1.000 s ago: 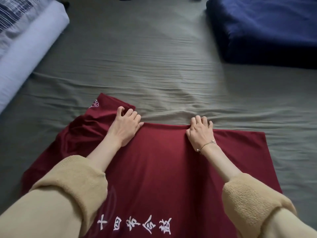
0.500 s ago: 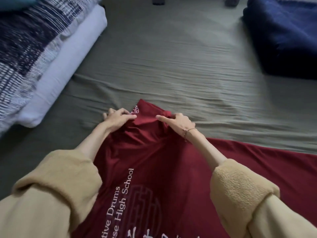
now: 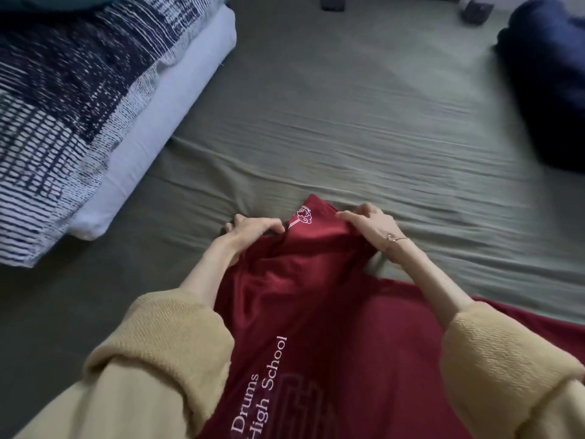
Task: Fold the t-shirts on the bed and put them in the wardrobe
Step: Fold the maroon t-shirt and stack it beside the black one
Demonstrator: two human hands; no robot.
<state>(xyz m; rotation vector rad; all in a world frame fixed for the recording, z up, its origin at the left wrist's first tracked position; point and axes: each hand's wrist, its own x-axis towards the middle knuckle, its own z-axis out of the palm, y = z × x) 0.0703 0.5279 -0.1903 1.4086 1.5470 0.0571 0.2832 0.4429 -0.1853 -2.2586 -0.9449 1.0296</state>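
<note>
A dark red t-shirt (image 3: 316,312) with white lettering lies on the green bed sheet (image 3: 348,122) in front of me. Its sleeve, marked with a small white cloud emblem, points away from me and is bunched up. My left hand (image 3: 253,228) grips the sleeve's left edge, fingers curled over the cloth. My right hand (image 3: 370,223) pinches the sleeve's right edge; a thin bracelet sits on that wrist. Both forearms come out of rolled beige sleeves. The shirt's body spreads to the lower right.
A navy-and-white patterned duvet (image 3: 63,90) over a white pillow (image 3: 164,115) lies at the left. A dark blue folded blanket (image 3: 550,77) sits at the far right. Two small dark objects (image 3: 332,1) lie at the bed's far edge.
A second ago both hands pressed flat on the shirt's folded edge. They moved left to the sleeve and took hold of it; since half a second ago the hold has scarcely changed.
</note>
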